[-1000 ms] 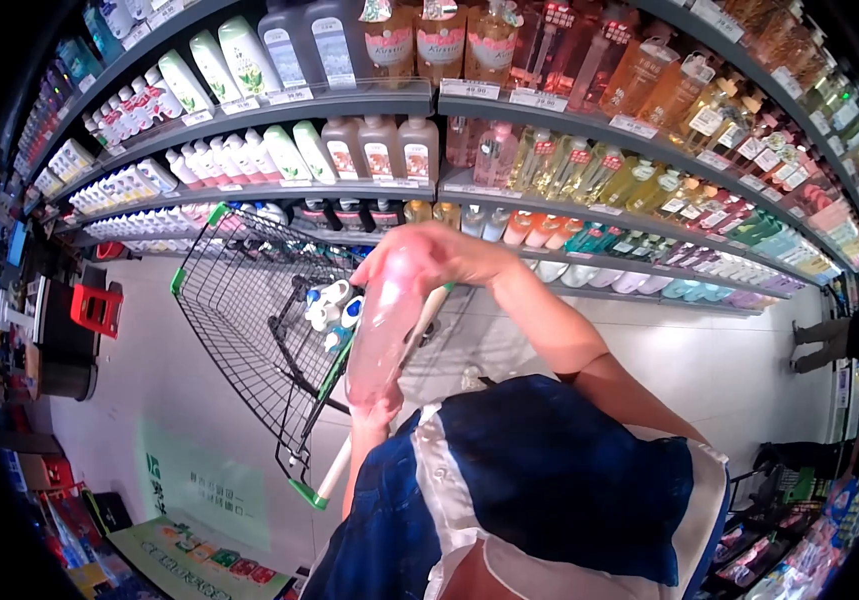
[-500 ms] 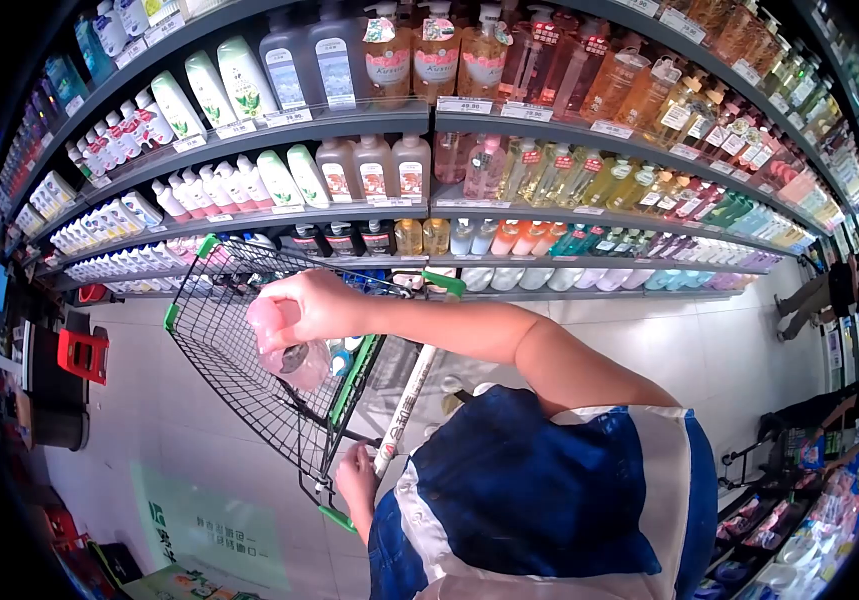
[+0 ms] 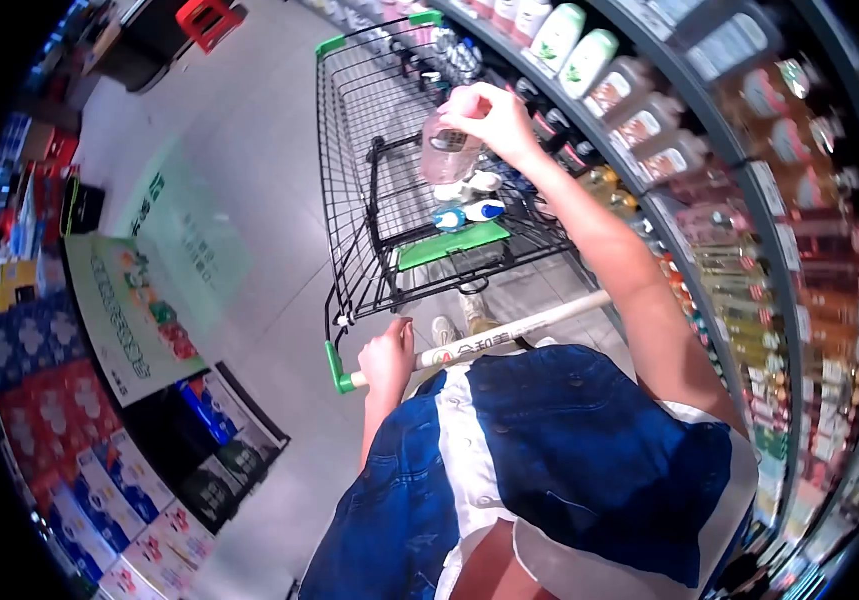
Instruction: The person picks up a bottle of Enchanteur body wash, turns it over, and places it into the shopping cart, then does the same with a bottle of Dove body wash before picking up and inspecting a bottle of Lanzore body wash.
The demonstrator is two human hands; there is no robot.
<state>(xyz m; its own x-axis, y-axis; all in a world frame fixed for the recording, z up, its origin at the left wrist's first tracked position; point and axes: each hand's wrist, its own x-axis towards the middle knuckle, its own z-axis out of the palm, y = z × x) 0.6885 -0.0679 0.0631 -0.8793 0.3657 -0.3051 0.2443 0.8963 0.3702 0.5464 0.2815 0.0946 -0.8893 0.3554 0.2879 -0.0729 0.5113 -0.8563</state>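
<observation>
My right hand grips a clear pink bottle by its top, holding it over the shopping cart. My fingers cover part of its neck. Below it, several white and blue bottles lie in the basket near the green flap. My left hand is wrapped round the left end of the cart's white handle, close to the green corner piece.
Shelves of toiletry bottles run along the right side, close to the cart. A green display board and stacked packages stand on the left. A red stool is at the upper left, beyond the tiled floor.
The view has turned left, so the shelves now stand at the right and the cart points away from me. The pink bottle is still in my right hand, and my left hand stays on the handle.
</observation>
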